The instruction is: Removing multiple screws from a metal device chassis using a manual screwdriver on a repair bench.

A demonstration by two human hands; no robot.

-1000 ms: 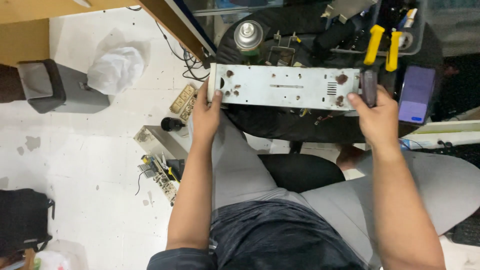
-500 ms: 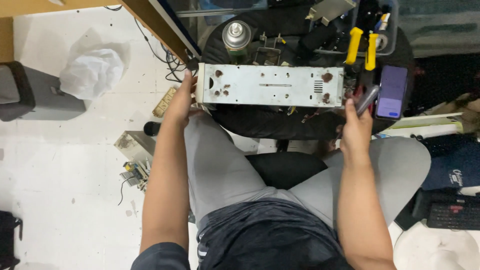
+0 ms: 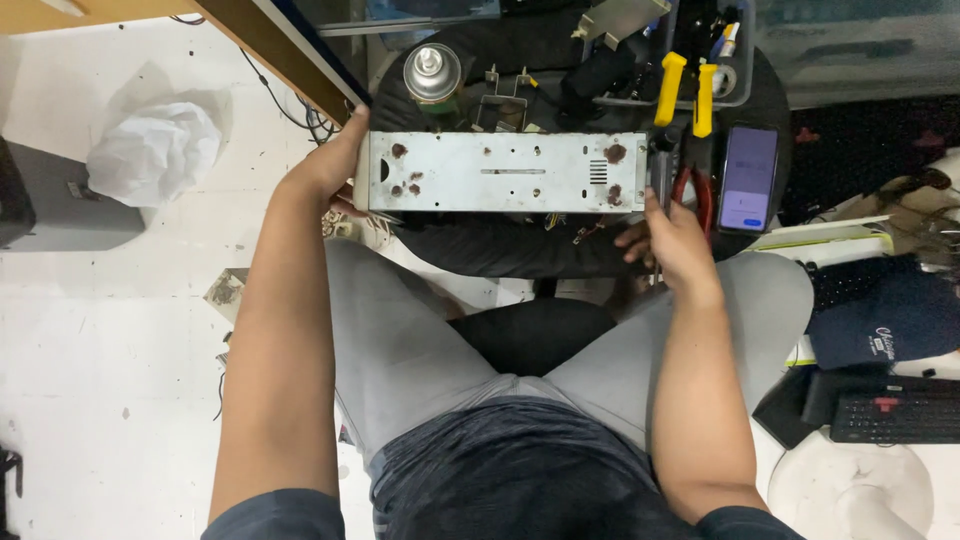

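A long, flat metal chassis [image 3: 505, 171] lies across the near part of a round black tabletop [image 3: 500, 250], its grey plate dotted with rust-brown spots, small screw holes, a narrow slot in the middle and a little block of vent slits toward its right end. Loose wires hang out under its near edge. The left hand [image 3: 335, 165] is closed around the chassis's left end, fingers wrapped over the edge. The right hand [image 3: 672, 238] sits at the right end, curled around a dark slim tool [image 3: 660, 165] that stands just beside the chassis; how tightly it grips cannot be told.

Far of the chassis stands a silver spray can [image 3: 432, 72] seen from the top, with small metal brackets beside it. To the far right a clear tray [image 3: 745, 75] holds tools, and two yellow handles [image 3: 687, 88] stick out toward the chassis. Red-handled pliers [image 3: 700, 195] lie between the right hand and a phone [image 3: 748, 178] with a lit purple screen. A crumpled white plastic bag [image 3: 155, 150] sits on the pale floor far left, and a black keyboard [image 3: 895, 415] lies near right.
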